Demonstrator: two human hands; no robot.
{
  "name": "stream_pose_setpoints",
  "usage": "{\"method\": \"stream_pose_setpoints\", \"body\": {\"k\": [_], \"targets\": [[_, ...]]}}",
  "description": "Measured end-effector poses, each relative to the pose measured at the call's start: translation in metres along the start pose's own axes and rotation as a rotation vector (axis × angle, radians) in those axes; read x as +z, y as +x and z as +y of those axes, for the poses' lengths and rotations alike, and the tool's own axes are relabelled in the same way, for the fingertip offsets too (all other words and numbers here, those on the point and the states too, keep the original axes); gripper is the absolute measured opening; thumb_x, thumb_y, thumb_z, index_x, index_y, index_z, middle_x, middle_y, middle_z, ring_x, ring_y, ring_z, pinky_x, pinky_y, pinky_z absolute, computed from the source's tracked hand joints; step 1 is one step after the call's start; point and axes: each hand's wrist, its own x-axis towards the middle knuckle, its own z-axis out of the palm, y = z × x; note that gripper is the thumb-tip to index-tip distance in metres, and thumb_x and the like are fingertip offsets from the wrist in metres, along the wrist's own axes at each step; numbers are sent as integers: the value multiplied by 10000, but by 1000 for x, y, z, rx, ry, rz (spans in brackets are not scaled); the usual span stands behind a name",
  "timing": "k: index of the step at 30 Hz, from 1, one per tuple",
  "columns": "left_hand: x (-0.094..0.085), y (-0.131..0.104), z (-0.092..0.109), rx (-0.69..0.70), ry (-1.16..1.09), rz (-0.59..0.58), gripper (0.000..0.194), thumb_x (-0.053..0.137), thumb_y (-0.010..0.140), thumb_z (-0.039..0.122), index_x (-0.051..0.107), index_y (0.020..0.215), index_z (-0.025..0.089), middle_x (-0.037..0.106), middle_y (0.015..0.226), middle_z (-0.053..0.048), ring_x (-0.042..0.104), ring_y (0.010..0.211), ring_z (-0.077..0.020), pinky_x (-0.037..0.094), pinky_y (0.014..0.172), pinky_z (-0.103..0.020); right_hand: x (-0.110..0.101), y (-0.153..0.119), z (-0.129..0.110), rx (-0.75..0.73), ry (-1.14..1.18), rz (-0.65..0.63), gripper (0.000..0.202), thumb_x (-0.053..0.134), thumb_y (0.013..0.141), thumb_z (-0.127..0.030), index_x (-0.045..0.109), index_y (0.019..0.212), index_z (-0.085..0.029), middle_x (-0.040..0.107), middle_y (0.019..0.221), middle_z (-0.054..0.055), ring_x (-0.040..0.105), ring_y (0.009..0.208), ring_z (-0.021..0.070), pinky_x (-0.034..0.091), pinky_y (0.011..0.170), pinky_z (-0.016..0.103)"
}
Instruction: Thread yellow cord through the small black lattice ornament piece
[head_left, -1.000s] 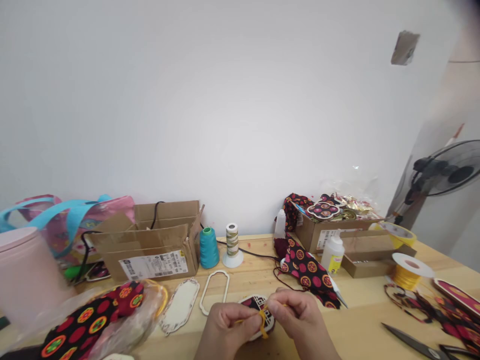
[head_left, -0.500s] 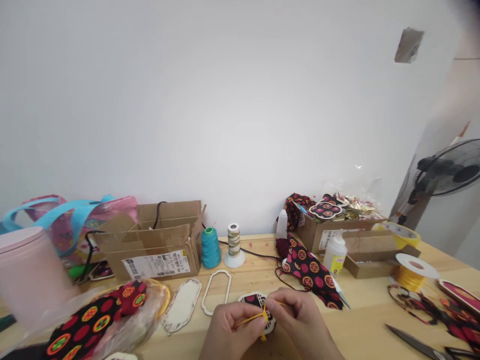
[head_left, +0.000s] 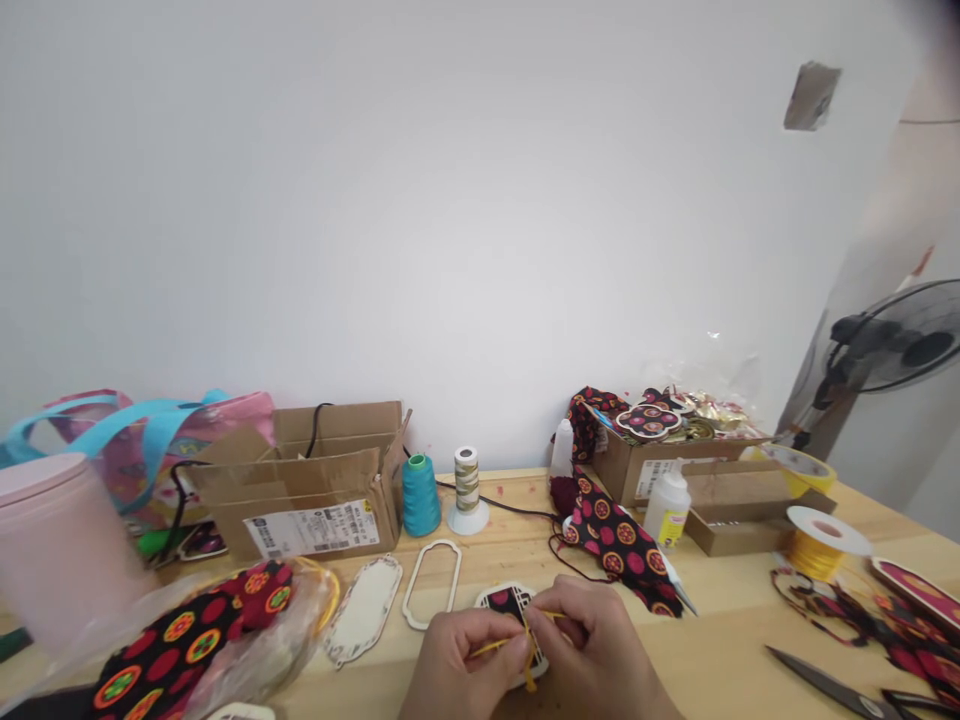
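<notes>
Low in the middle, my left hand [head_left: 474, 660] pinches a yellow cord [head_left: 530, 662] between thumb and forefinger. My right hand [head_left: 589, 640], close beside it, grips another part of the same cord, its fingers curled in. Where the two hands meet, the cord crosses and a short end hangs down; whether it forms a knot there I cannot make out. Behind and below my fingers lies a small ornament [head_left: 511, 600] with a pale fretwork frame over dark patterned fabric, partly hidden by my hands.
Left of my hands lie an oval frame [head_left: 433, 585] and a pale plaque [head_left: 365, 608]. A teal thread cone [head_left: 421, 497] and a cardboard box [head_left: 322, 490] stand behind. To the right are patterned fabric [head_left: 622, 540], a glue bottle [head_left: 667, 505], a yellow cord spool [head_left: 821, 545] and scissors [head_left: 825, 685].
The cord between my fingertips has shifted: its bunched loop looks looser and more drawn out. Both hands stay nearly in place, and the view has turned very slightly.
</notes>
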Motion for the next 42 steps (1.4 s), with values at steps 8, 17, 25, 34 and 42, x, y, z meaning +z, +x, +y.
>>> {"method": "stream_pose_setpoints", "body": {"k": [8, 17, 25, 34, 42], "targets": [[4, 1, 3, -18, -146, -66, 286, 613, 635, 337, 679, 858, 171, 695, 700, -57, 595, 650, -179, 455, 610, -250, -4, 2, -2, 33, 20, 53, 241, 478, 724, -236, 630, 559, -148, 417, 455, -28, 367, 422, 86, 262, 407, 193], [1, 1, 4, -12, -45, -52, 229, 619, 626, 313, 704, 781, 166, 704, 635, -54, 603, 640, -188, 450, 585, -238, -6, 0, -4, -104, -70, 124, 254, 479, 713, -213, 612, 507, -143, 353, 422, -40, 332, 404, 76, 236, 411, 200], [-1, 3, -5, -29, -61, 89, 271, 636, 589, 351, 706, 715, 122, 704, 622, -77, 610, 593, -195, 469, 544, -249, -3, 6, 1, 376, 494, -64, 291, 519, 644, -377, 539, 483, -135, 338, 401, -58, 248, 365, 50, 169, 353, 187], [-2, 4, 1, -46, 37, 179, 221, 632, 582, 321, 677, 589, 104, 666, 554, -62, 572, 548, -171, 436, 512, -237, 5, 2, -4, 563, 985, -360, 291, 576, 602, -408, 540, 686, -132, 317, 341, -108, 180, 268, 16, 88, 297, 164], [0, 3, 2, -203, -264, 103, 124, 627, 532, 237, 651, 521, 116, 435, 338, 64, 339, 346, -51, 269, 391, -185, 19, -3, 8, 242, 370, -200, 236, 506, 712, -356, 556, 783, -136, 377, 405, -73, 323, 370, 57, 238, 363, 163]]}}
